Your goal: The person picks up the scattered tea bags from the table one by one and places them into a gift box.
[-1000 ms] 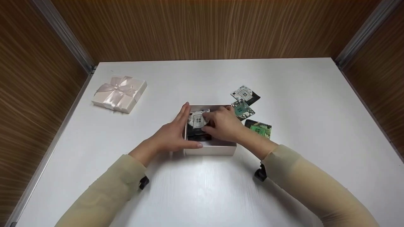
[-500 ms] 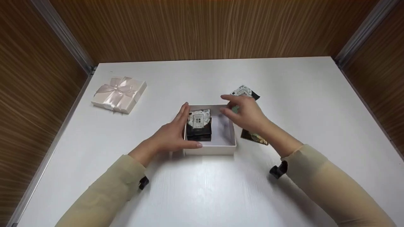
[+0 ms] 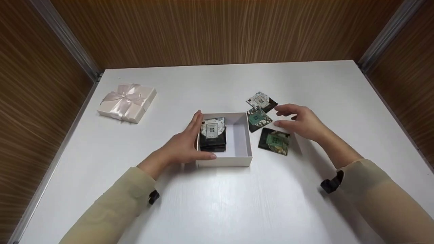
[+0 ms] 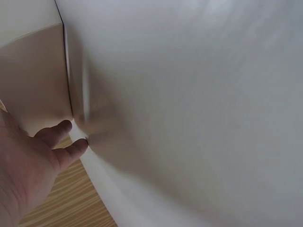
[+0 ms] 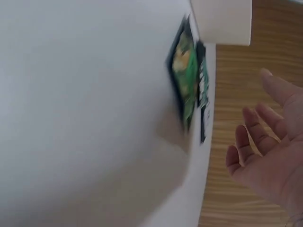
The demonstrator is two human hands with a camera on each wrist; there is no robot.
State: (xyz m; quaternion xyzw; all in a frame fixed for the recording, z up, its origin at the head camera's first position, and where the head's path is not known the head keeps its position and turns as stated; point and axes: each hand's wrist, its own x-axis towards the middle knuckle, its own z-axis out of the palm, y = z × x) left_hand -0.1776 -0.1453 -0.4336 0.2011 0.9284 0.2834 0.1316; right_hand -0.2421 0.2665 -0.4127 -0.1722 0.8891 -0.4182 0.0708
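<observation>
An open white box (image 3: 234, 161) stands mid-table in the head view. A small stack of dark sachets (image 3: 213, 134), the top one with a white floral print, lies in its left half. My left hand (image 3: 181, 145) rests against the box's left side, fingers straight and the thumb along the front rim. Three loose sachets lie right of the box: a white-and-black one (image 3: 261, 101), a teal-labelled one (image 3: 258, 118) and a green-labelled one (image 3: 275, 141). My right hand (image 3: 301, 122) hovers just right of them, fingers loosely bent, holding nothing. The right wrist view shows that hand (image 5: 270, 146) bare too.
A closed pale gift box (image 3: 127, 103) with a pink satin bow sits at the table's back left. Wood-grain panels (image 3: 217, 34) enclose the white table (image 3: 210, 203) at the back and both sides.
My right hand has left the sachet stack inside the box and moved right, past the loose sachets, uncovering them. My left hand has stayed at the box.
</observation>
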